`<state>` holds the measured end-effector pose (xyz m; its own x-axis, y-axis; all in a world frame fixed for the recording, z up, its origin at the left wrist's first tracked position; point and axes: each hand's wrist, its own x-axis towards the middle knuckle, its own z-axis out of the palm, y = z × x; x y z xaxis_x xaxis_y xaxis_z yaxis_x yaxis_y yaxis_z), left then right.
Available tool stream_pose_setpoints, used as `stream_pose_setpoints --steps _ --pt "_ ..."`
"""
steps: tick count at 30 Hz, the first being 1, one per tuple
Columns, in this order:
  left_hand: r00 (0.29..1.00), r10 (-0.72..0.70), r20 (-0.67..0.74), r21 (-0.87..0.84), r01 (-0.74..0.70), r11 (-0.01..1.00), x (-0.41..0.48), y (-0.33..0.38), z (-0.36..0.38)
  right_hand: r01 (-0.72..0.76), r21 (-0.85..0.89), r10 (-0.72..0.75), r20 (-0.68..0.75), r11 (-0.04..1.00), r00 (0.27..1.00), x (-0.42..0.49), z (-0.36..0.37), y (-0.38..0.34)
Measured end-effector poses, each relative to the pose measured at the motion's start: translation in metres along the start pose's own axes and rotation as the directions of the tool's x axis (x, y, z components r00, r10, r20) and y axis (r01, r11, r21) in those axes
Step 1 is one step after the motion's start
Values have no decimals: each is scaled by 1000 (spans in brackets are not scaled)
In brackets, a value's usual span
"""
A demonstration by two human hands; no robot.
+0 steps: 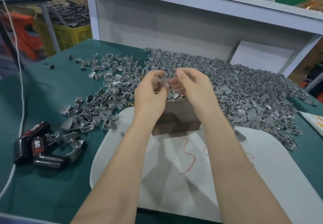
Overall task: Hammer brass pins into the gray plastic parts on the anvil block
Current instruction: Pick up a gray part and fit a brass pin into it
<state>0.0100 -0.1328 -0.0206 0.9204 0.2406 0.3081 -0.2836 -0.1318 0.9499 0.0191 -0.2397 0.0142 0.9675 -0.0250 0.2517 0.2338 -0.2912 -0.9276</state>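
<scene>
Both hands are raised at the centre of the frame, just above the far edge of the anvil block (176, 119), a brownish block that the wrists partly hide. The left hand (150, 92) has its fingers curled inward, the tips pinching a small gray plastic part (164, 82) held between the two hands; motion blur softens its outline. The right hand (194, 87) faces it with the thumb lifted and the other fingers bent toward that same part, their tips touching or nearly touching it. Whether it grips the part too I cannot tell. The block stands at the far end of a white cloth (174, 180), which lies on the green table cover (52, 180) in the lower middle of the frame, with a red thread (190, 155) looping across it. A dense pile of gray plastic parts (244, 92) fills the right and upper centre of the frame behind the hands, thinning into scattered pieces toward the left. A few brass pins (130, 104) glint among them just left of the block. At lower left lies a black device marked TAPER (31, 145), and a white cable (21, 84) runs down the left edge. A yellow crate (70, 35) sits at upper left, and a white shelf (192, 14) spans the top.
</scene>
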Motion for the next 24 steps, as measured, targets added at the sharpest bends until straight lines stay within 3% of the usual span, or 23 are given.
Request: stream_pose_setpoints --steps 2,4,6,8,9,13,17,24 --pt "974 20 -227 -67 -36 997 4 1 -9 11 -126 -11 5 992 1000 11 13 7" --pt "909 -60 -413 -242 -46 969 9 1 -19 57 -385 5 159 921 987 22 35 15" --pt "848 -170 -502 -427 -72 901 13 -1 -25 131 -602 108 343 788 933 32 66 21" --pt "818 -227 -528 -522 -101 847 15 -3 -26 205 -756 221 420 621 880 40 94 25" --pt "812 -239 -532 -548 -114 829 14 -3 -26 215 -775 238 426 595 873 42 105 27" --pt "789 -271 -551 -603 -152 783 15 0 -28 153 -702 248 434 695 866 40 122 30" --pt "777 -287 -560 -619 -162 768 15 2 -29 204 -775 248 421 599 873 46 125 36" --pt "799 -275 -535 -602 -132 788 15 -1 -26 189 -743 224 417 642 881 47 122 36"
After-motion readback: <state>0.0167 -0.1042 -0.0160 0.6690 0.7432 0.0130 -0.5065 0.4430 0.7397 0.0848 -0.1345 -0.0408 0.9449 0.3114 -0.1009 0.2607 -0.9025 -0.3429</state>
